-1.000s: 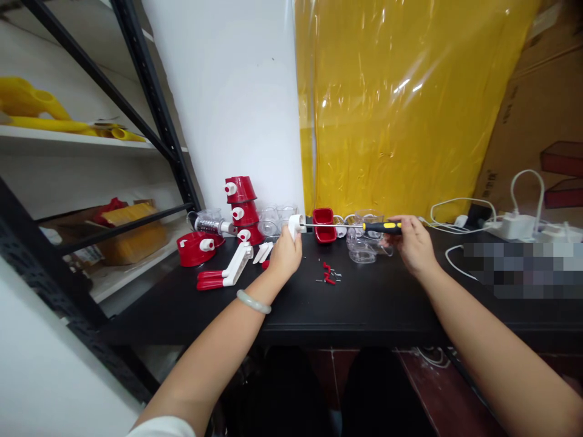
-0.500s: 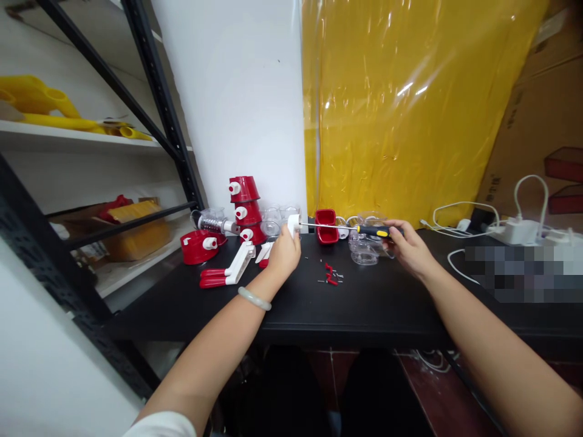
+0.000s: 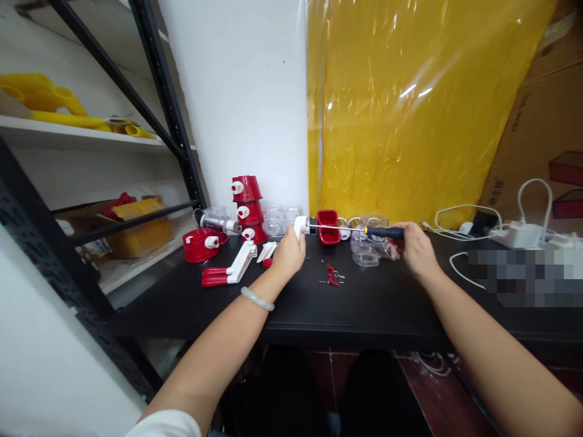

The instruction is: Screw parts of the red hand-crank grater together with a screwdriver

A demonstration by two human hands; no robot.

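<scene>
My left hand (image 3: 290, 252) is closed round a white plastic crank handle (image 3: 301, 225), of which only the upper end shows. My right hand (image 3: 416, 250) grips the rear of a screwdriver (image 3: 385, 232) with a dark handle and yellow collar. Its long shaft runs level to the left, and the tip meets the end of the crank handle; whether it sits in a screw is too small to tell. On the table below lie small red parts and several screws (image 3: 331, 277). To the left are white crank handles with red grips (image 3: 230, 270).
Red bases (image 3: 249, 212) stand stacked at the back, beside a metal grater drum (image 3: 218, 223) and another red base (image 3: 199, 246). A red hopper (image 3: 328, 227) and clear plastic parts (image 3: 365, 252) sit behind the shaft. White cables (image 3: 478, 209) lie right; a shelf rack (image 3: 166, 121) rises left.
My right hand has shifted its hold to the rear end of the screwdriver handle, and its fingers have turned. The crank handle and screwdriver sit slightly further right in view.
</scene>
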